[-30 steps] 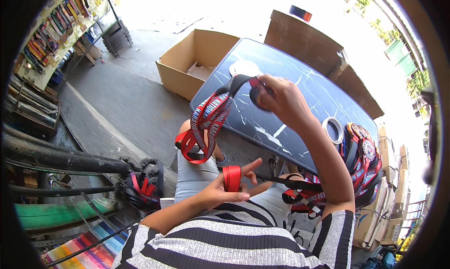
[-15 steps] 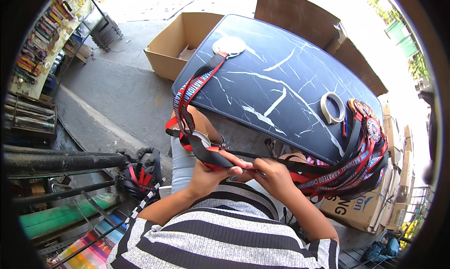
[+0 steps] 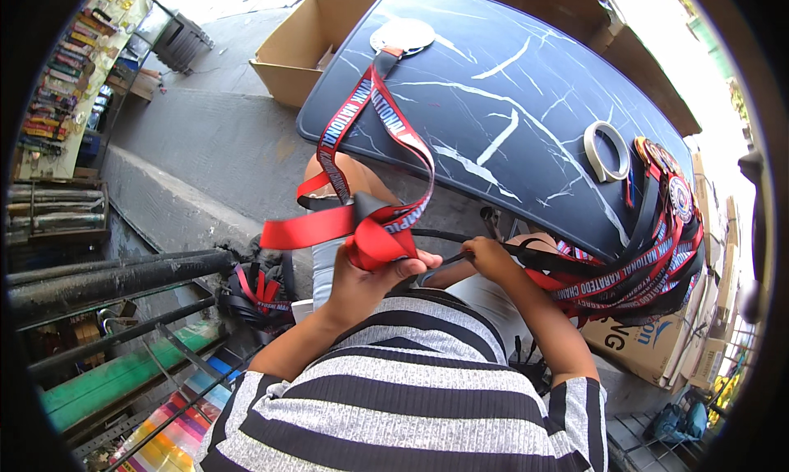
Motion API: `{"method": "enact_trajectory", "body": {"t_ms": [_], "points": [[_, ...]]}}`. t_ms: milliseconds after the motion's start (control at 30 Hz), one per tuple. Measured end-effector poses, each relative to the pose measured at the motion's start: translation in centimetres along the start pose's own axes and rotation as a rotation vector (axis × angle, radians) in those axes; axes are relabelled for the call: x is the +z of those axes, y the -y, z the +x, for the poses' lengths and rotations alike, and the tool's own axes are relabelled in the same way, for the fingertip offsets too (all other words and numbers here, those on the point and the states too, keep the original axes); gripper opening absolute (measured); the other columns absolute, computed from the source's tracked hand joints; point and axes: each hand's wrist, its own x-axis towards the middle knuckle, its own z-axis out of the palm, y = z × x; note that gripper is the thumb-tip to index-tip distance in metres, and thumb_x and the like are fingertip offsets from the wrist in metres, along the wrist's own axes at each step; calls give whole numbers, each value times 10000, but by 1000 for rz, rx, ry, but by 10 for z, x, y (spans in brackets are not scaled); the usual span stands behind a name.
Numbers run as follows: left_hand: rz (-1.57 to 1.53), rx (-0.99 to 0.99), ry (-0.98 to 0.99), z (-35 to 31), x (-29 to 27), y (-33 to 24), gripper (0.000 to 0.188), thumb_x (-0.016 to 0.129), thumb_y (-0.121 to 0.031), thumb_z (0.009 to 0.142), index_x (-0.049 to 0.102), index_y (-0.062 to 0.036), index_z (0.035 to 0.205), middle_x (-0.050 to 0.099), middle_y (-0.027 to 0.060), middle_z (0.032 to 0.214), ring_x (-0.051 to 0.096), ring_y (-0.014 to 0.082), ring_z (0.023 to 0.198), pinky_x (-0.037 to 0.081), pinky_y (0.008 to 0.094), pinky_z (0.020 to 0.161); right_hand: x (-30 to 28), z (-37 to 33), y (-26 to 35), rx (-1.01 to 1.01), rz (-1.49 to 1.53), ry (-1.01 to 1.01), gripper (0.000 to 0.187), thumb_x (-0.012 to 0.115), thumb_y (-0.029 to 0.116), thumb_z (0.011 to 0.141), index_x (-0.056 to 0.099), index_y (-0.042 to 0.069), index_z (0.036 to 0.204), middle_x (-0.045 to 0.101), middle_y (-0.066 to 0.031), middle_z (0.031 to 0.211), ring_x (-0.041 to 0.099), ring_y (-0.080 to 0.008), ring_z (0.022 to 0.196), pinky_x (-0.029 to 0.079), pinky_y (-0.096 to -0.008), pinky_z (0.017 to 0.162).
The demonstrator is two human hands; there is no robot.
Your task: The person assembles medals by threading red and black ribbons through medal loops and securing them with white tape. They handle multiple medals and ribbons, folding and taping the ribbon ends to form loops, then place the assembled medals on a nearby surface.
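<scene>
My left hand (image 3: 366, 290) is closed around a folded red-and-black printed medal ribbon (image 3: 380, 240), its loose end sticking out to the left. Two strands of this ribbon rise from the hand to a round, pale medal (image 3: 403, 35) lying on the table's far left part. Right of it, my right hand (image 3: 491, 260) is closed, fingers pinched on a thin black strip (image 3: 450, 260) that reaches toward the left hand. Where the strip ends is hidden. A large bunch of medals on similar ribbons (image 3: 629, 271) hangs over the table's right edge, beyond my right forearm.
The dark marbled table (image 3: 460, 102) stands before me. A roll of tape (image 3: 606, 151) lies on its right part beside a small red-and-blue item. An open cardboard box (image 3: 283, 65) stands behind at left. Black metal bars (image 3: 115, 283) are on my left, near more red-and-black ribbons (image 3: 255, 295).
My hands have moved apart, the right one shifting right. The ribbon in my left hand has spread from a tight bundle into open loops. The table sits higher in view.
</scene>
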Motion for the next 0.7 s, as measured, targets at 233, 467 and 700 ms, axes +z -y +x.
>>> {"method": "enact_trajectory", "body": {"t_ms": [233, 467, 700], "points": [[23, -118, 11, 4, 6, 2, 199, 704, -93, 921, 696, 41, 1067, 729, 114, 1076, 687, 165, 1008, 555, 292, 880, -36, -28, 97, -418, 600, -36, 246, 569, 60, 944, 599, -12, 1178, 696, -157, 1035, 688, -261, 942, 519, -358, 861], [-96, -170, 58, 6, 5, 4, 319, 696, -33, 912, 613, 21, 1215, 685, 104, 1163, 661, 151, 1053, 532, 280, 922, -65, -42, 124, -322, 729, 25, 177, 539, 70, 989, 587, -24, 1131, 693, -126, 987, 678, -238, 936, 509, -346, 809], [-334, -186, 191, 9, -9, -1, 939, 773, -628, 718, 524, 66, 1299, 603, 264, 1255, 601, 326, 1184, 394, 476, 1097, -66, -38, 105, -143, 653, 16, 257, 516, 231, 1021, 615, 27, 1142, 665, -127, 796, 685, -229, 779, 493, -340, 707]]}}
